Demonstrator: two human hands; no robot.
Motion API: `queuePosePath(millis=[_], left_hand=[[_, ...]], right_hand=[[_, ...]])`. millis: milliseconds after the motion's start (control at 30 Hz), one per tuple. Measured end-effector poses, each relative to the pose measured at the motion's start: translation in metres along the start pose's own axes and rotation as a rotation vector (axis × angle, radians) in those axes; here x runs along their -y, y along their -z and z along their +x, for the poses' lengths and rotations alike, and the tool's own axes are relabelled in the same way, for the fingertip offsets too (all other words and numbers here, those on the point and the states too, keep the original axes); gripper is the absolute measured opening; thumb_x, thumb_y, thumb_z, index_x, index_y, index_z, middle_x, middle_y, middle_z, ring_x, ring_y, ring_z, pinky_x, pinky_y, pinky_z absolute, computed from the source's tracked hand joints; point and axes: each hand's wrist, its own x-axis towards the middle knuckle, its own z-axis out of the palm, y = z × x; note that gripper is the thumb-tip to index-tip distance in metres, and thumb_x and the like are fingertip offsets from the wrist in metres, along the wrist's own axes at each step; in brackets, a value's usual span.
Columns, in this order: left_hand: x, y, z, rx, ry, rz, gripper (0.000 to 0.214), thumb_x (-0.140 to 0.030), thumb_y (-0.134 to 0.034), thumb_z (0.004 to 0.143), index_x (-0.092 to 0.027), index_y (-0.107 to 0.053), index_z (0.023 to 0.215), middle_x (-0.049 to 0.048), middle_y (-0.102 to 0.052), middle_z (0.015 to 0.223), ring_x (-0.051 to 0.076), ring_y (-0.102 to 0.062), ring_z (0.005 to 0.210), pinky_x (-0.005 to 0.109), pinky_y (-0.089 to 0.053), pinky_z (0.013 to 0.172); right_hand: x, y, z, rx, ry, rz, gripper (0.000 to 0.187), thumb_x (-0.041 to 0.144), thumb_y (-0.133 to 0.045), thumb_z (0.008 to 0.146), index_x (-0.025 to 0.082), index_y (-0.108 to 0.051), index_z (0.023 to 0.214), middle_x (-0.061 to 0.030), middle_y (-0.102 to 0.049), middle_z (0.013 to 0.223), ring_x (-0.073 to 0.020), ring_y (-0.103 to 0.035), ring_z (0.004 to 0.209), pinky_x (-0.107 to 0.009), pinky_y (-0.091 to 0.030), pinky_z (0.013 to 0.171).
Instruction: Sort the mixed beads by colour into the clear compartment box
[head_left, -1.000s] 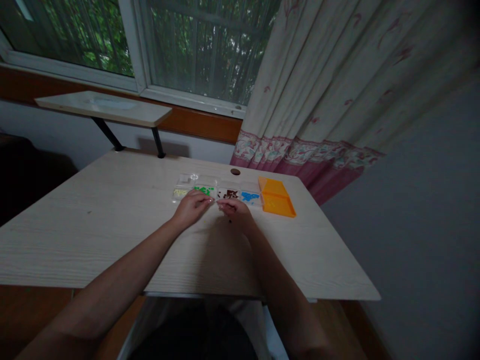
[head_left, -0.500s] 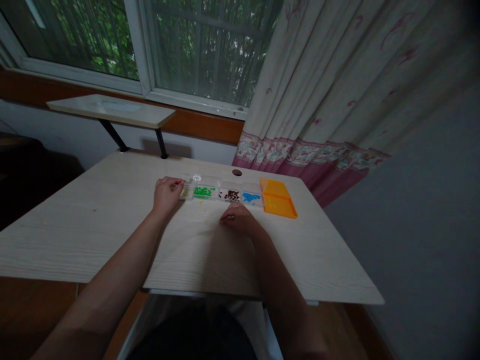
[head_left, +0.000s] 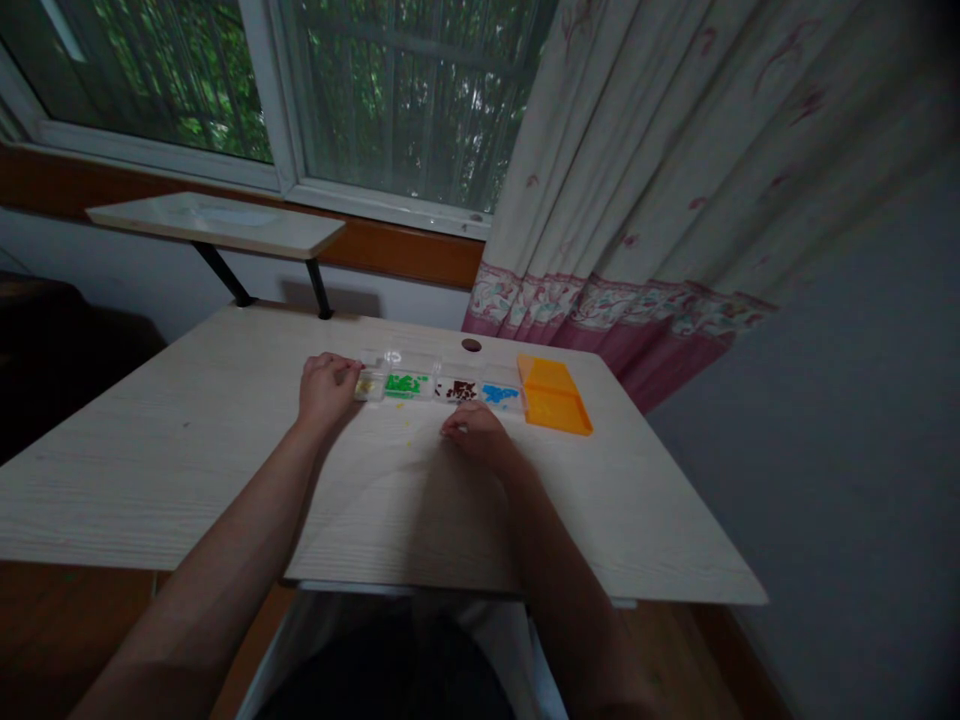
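Note:
My left hand (head_left: 326, 390) is at the left end of a row of small clear plastic boxes, fingers curled and closed at the edge of the box with yellowish bits (head_left: 366, 386). Whatever its fingertips grip is too small to make out. Along the row follow a box of green pieces (head_left: 407, 385), one of dark brown pieces (head_left: 461, 390) and one of blue pieces (head_left: 499, 395). Just in front of the brown pieces, my right hand (head_left: 480, 432) rests low over the table, thumb and fingertips pinched together. Anything between them is hidden. A few tiny yellow bits (head_left: 400, 406) lie on the tabletop.
An orange case (head_left: 556, 396) lies opened flat to the right of the boxes. Behind them is a round hole (head_left: 471, 345) in the pale wooden table (head_left: 225, 470). A raised shelf (head_left: 225, 222) on black legs stands at the back left, near the window and curtain (head_left: 600, 200).
The view has shifted slightly. Both hands stay almost in the same places, with only small finger movements. The boxes and the orange case have not visibly moved on the table.

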Motion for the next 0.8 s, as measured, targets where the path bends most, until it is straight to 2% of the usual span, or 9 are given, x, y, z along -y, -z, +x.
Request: queuePosePath(millis=[67, 167, 267, 367, 500, 700, 800], left_hand=[[-0.009, -0.002, -0.003, -0.013, -0.024, -0.021, 0.031, -0.041, -0.050, 0.092, -0.021, -0.074, 0.089, 0.0079, -0.066, 0.092, 0.024, -0.055, 0.097, 0.042, -0.040, 0.097], [-0.034, -0.009, -0.014, 0.014, -0.124, -0.119, 0.027, -0.039, -0.052, 0.092, -0.023, -0.073, 0.088, 0.0064, -0.066, 0.091, 0.023, -0.055, 0.097, 0.039, -0.042, 0.093], [-0.065, -0.016, -0.030, 0.168, -0.318, -0.258, 0.025, -0.039, -0.052, 0.093, -0.023, -0.072, 0.088, 0.0063, -0.067, 0.090, 0.022, -0.056, 0.095, 0.038, -0.044, 0.090], [-0.086, -0.019, -0.041, 0.328, -0.446, -0.316, 0.025, -0.040, -0.053, 0.094, -0.024, -0.070, 0.104, 0.0068, -0.067, 0.094, 0.023, -0.057, 0.096, 0.039, -0.044, 0.089], [-0.090, -0.020, -0.043, 0.364, -0.492, -0.292, 0.026, -0.040, -0.058, 0.092, -0.023, -0.066, 0.110, 0.0061, -0.067, 0.096, 0.023, -0.056, 0.097, 0.039, -0.044, 0.089], [-0.086, -0.021, -0.038, 0.312, -0.528, -0.229, 0.023, -0.041, -0.057, 0.093, -0.022, -0.068, 0.100, 0.0054, -0.067, 0.089, 0.022, -0.057, 0.091, 0.037, -0.044, 0.086], [-0.087, -0.021, -0.037, 0.301, -0.548, -0.210, 0.026, -0.043, -0.057, 0.093, -0.021, -0.070, 0.096, 0.0060, -0.069, 0.086, 0.022, -0.058, 0.089, 0.037, -0.044, 0.085]], right_hand=[[0.002, 0.002, 0.001, -0.056, -0.031, 0.032, 0.005, 0.016, -0.073, 0.078, 0.020, -0.077, 0.076, -0.0043, -0.069, 0.080, -0.0176, -0.059, 0.084, -0.031, -0.043, 0.084], [0.007, 0.004, 0.002, -0.138, -0.039, 0.099, 0.006, 0.018, -0.072, 0.080, 0.020, -0.076, 0.076, -0.0043, -0.069, 0.079, -0.0176, -0.059, 0.084, -0.031, -0.044, 0.084], [0.009, 0.002, 0.004, -0.196, -0.043, 0.184, 0.007, 0.021, -0.070, 0.082, 0.020, -0.076, 0.078, -0.0045, -0.068, 0.079, -0.0174, -0.059, 0.083, -0.030, -0.045, 0.081], [0.010, -0.002, 0.006, -0.227, -0.111, 0.294, 0.011, 0.028, -0.069, 0.082, 0.020, -0.077, 0.079, -0.0045, -0.069, 0.079, -0.0166, -0.059, 0.079, -0.027, -0.046, 0.073], [0.011, -0.005, 0.006, -0.226, -0.211, 0.454, 0.021, 0.038, -0.067, 0.081, 0.020, -0.076, 0.079, -0.0037, -0.071, 0.081, -0.0162, -0.062, 0.078, -0.027, -0.047, 0.073], [0.023, -0.002, 0.004, -0.109, -0.255, 0.637, 0.031, 0.047, -0.065, 0.078, 0.019, -0.076, 0.079, -0.0028, -0.073, 0.083, -0.0177, -0.063, 0.080, -0.028, -0.047, 0.076], [0.025, -0.001, 0.004, -0.091, -0.281, 0.675, 0.032, 0.048, -0.065, 0.077, 0.018, -0.075, 0.081, -0.0033, -0.073, 0.084, -0.0170, -0.062, 0.080, -0.028, -0.046, 0.075]])
